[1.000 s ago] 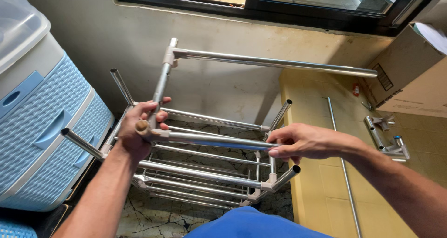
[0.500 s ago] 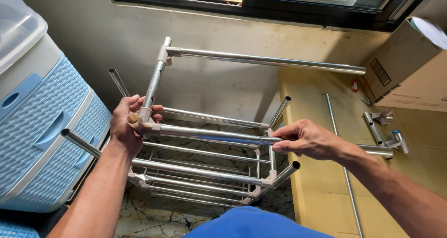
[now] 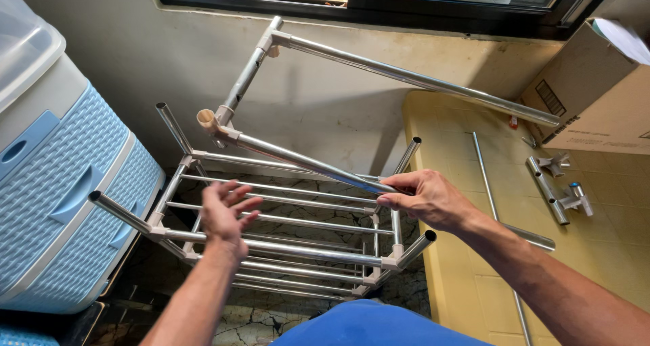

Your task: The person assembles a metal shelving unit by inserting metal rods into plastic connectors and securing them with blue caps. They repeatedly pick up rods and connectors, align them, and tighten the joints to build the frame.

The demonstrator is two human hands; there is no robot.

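A metal tube rack (image 3: 271, 244) with beige plastic joints lies on its side below me, its open posts pointing up. Above it hangs a loose frame section (image 3: 305, 164) made of steel tubes and corner joints. My right hand (image 3: 423, 198) grips the near end of that section's lower tube, close to the rack's right post. My left hand (image 3: 227, 214) hovers over the rack's rails with fingers spread, holding nothing and clear of the beige corner joint (image 3: 211, 124).
A blue woven-pattern plastic drawer unit (image 3: 64, 183) stands at the left. A yellow tiled ledge (image 3: 609, 251) at the right carries loose tubes (image 3: 484, 177), metal connectors (image 3: 558, 190) and a cardboard box (image 3: 596, 89). A wall and window frame lie behind.
My left hand let go of the corner joint and dropped toward the rack, fingers opening. The frame section now hangs from my right hand alone, its far end raised.
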